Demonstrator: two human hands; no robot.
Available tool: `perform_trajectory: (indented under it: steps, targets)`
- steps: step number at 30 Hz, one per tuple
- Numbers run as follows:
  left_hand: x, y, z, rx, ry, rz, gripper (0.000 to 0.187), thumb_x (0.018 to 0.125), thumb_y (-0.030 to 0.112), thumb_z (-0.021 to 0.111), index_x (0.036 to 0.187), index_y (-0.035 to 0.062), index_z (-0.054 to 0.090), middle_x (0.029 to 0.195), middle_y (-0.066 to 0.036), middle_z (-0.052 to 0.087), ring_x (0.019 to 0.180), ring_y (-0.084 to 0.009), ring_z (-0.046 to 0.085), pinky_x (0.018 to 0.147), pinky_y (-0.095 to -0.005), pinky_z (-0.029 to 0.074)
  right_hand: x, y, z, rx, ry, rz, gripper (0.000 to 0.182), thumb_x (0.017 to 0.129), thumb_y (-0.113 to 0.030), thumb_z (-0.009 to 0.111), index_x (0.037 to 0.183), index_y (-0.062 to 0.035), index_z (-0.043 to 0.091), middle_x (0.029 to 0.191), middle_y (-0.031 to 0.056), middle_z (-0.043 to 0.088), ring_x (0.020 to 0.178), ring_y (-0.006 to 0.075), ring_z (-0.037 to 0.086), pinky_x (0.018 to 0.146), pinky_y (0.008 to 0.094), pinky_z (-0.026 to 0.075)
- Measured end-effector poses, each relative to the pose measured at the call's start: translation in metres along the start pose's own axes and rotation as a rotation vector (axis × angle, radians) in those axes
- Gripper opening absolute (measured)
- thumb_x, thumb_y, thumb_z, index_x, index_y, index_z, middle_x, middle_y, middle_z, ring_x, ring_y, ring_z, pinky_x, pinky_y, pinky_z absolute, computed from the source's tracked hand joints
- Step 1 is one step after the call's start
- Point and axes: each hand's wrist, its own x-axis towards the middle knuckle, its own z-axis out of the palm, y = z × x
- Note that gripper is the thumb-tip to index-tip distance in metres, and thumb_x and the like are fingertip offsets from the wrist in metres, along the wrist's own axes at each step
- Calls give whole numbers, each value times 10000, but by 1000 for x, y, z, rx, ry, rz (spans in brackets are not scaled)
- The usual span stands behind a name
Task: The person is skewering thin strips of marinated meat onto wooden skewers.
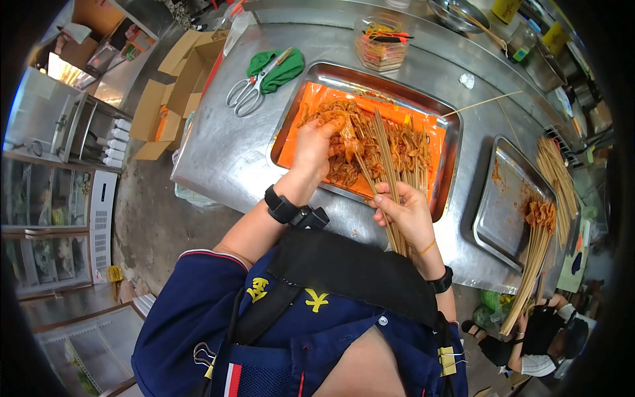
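Note:
A metal tray point(454, 142) lined with orange plastic holds a heap of red-sauced meat pieces point(344, 171) and several loaded skewers point(413, 149). My left hand point(316, 147) is closed on a sauced meat piece at the heap's left side, its fingertips stained red. Bamboo skewers point(395, 231) run beneath and through my right hand point(407, 210), whose thumb and fingers are closed round them. One skewer's upper end reaches the meat near my left hand.
Scissors point(248, 96) lie on a green cloth point(283, 71) at the table's left. A plastic tub point(381, 46) stands behind the tray. Right are a second tray point(506, 198), finished skewers point(531, 264) and bare sticks point(557, 178). A person point(539, 341) sits at lower right.

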Motion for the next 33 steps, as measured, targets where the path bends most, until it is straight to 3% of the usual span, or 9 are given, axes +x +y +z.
perform_trajectory:
  steps: [4, 7, 10, 13, 28, 33]
  targets:
    - [3, 14, -4, -82, -25, -230, 229, 895, 97, 445, 1076, -19, 524, 979, -132, 613, 860, -238, 615, 740, -384, 532, -2, -3, 1, 10, -1, 27, 179, 843, -55, 583, 1000, 22, 546, 775, 89, 617, 570, 100, 582, 496, 207, 483]
    - [6, 10, -9, -202, 1, -414, 231, 898, 99, 430, 1069, -33, 511, 966, -123, 612, 824, -243, 619, 700, -380, 539, -2, -4, 0, 21, -8, 32, 188, 844, -61, 585, 1009, 22, 545, 779, 91, 618, 572, 102, 584, 499, 209, 485]
    - [4, -4, -7, -186, 12, -428, 234, 902, 96, 427, 1084, -31, 500, 1005, -127, 599, 855, -242, 613, 726, -387, 537, -2, -1, -2, 25, -10, 22, 208, 843, -69, 591, 1022, 24, 541, 785, 95, 620, 573, 105, 586, 504, 213, 490]
    - [-7, 8, 4, -51, -74, -209, 240, 908, 99, 421, 1091, -38, 496, 1018, -128, 593, 864, -238, 611, 748, -379, 533, -1, 0, -3, 42, -1, 7, 225, 843, -76, 594, 1036, 25, 536, 789, 99, 621, 574, 108, 588, 507, 216, 495]
    - [-7, 10, 3, -46, -162, -112, 233, 895, 86, 473, 1099, -18, 515, 1015, -91, 600, 866, -198, 608, 735, -316, 523, 0, 1, -3, 10, -3, 25, 210, 849, -82, 581, 1032, 11, 533, 794, 93, 622, 570, 101, 585, 507, 210, 493]
    - [-10, -13, 3, 299, -115, 325, 175, 850, 23, 517, 1003, -22, 592, 920, -69, 630, 787, -137, 603, 674, -259, 510, -1, 1, -1, 18, 15, 13, 212, 849, -72, 576, 1031, 23, 525, 784, 92, 619, 553, 100, 576, 489, 210, 483]
